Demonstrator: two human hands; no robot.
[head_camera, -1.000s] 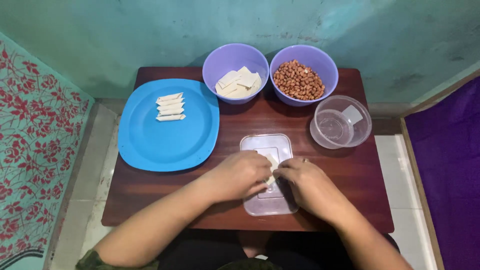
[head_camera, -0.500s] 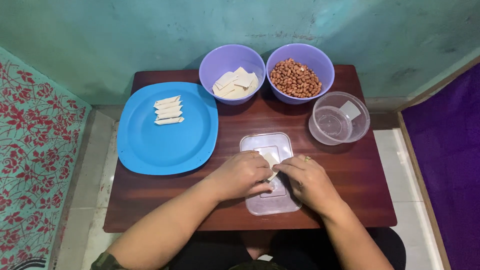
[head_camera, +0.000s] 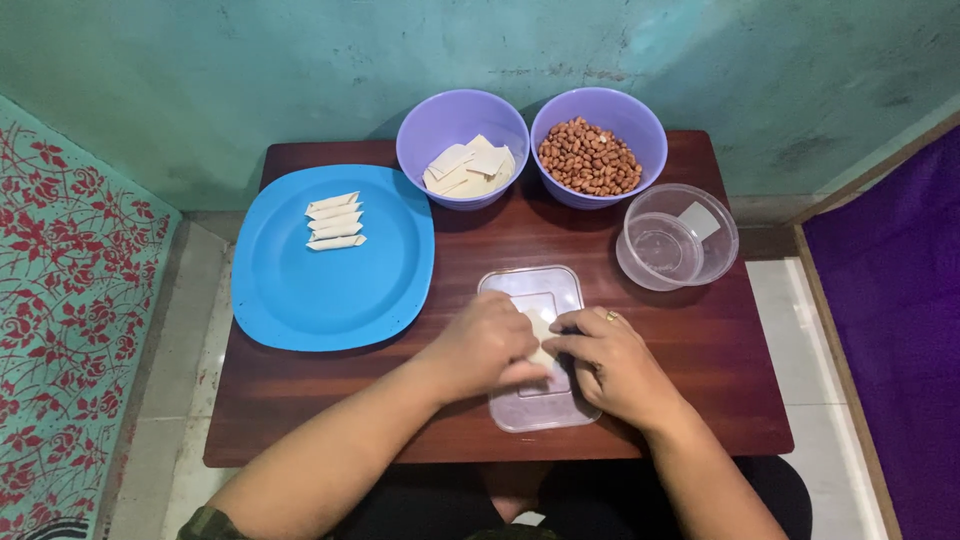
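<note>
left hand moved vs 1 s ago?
No, hardly at all. The left hand sits over the clear rectangular lid as before, meeting the right hand on the pale wrapper; small frame shifts match the head camera moving.

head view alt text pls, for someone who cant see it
Two bare hands, left hand and right hand, pinch a pale wrapper over a clear lid on a dark table. Behind: a blue plate with four rolls, two purple bowls of wrappers and peanuts, and a clear tub.
</note>
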